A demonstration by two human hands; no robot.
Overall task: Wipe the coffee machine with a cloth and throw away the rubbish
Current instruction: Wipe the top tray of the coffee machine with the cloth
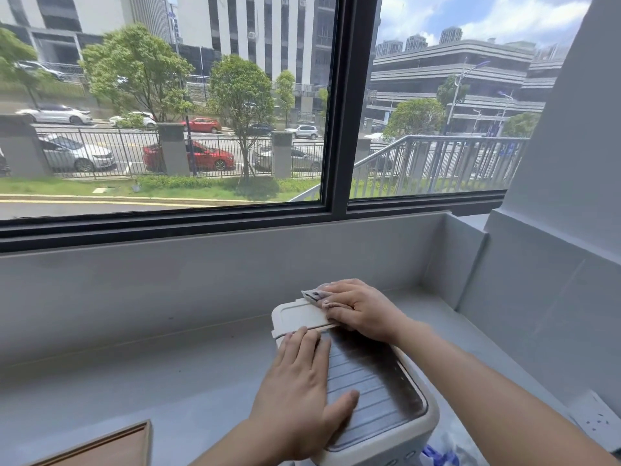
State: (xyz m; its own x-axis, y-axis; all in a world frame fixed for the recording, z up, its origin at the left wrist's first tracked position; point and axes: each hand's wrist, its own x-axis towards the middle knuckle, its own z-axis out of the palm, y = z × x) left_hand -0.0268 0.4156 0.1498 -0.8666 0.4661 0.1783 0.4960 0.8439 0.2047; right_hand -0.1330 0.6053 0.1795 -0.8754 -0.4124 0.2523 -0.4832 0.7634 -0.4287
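A cream coffee machine with a dark ribbed top stands on the grey counter below the window. My left hand lies flat on the left side of its top, fingers together, thumb out on the ribbed plate. At the machine's far end my right hand presses a small folded cloth onto the back right of the cream lid. The machine's front and lower body are hidden below the frame.
A brown wooden board corner sits at the lower left. Crumpled plastic with a blue part lies right of the machine. A white wall socket is at the right. Grey walls close the counter at back and right.
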